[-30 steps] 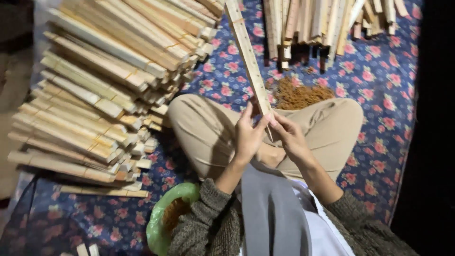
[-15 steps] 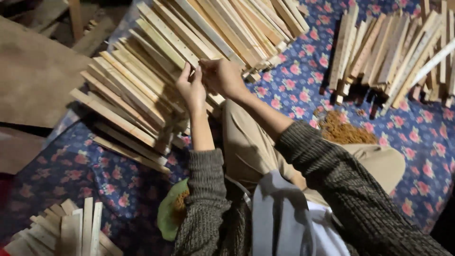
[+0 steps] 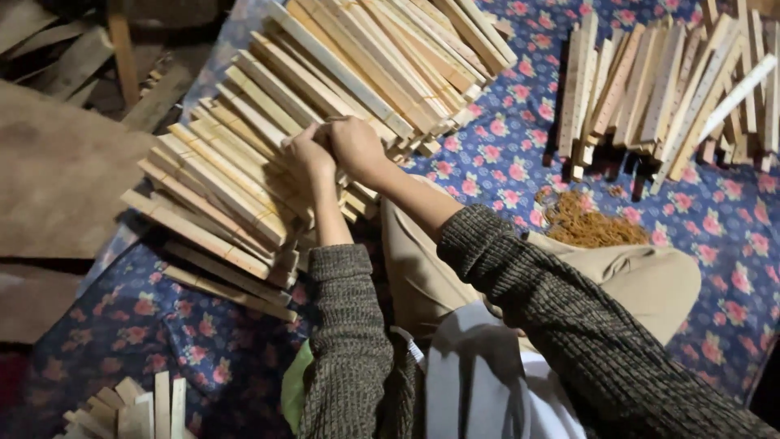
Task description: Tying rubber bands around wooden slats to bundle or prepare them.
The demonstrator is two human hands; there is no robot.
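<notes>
A big stack of bundled pale wooden slats [image 3: 244, 162] lies to my left on a blue cloth with pink flowers [image 3: 504, 154]. Both hands rest on top of this stack, side by side. My left hand [image 3: 305, 154] presses its curled fingers onto a slat bundle. My right hand [image 3: 353, 146] is closed over the same bundle just beside it. How firmly either hand grips the bundle is hidden by the knuckles. I sit cross-legged in beige trousers, and my knitted sleeves reach across my lap.
A second row of slats [image 3: 666, 89] stands at the upper right. A heap of brown rubber bands [image 3: 589, 223] lies by my right knee. A green bag [image 3: 294, 394] sits under my left elbow. More slat ends [image 3: 138, 406] show at the bottom left, brown boards [image 3: 57, 171] at the left.
A second ago I held one long slat bundle upright over my lap. I turned left, laid it on the stack, and both hands have lowered and closed onto it.
</notes>
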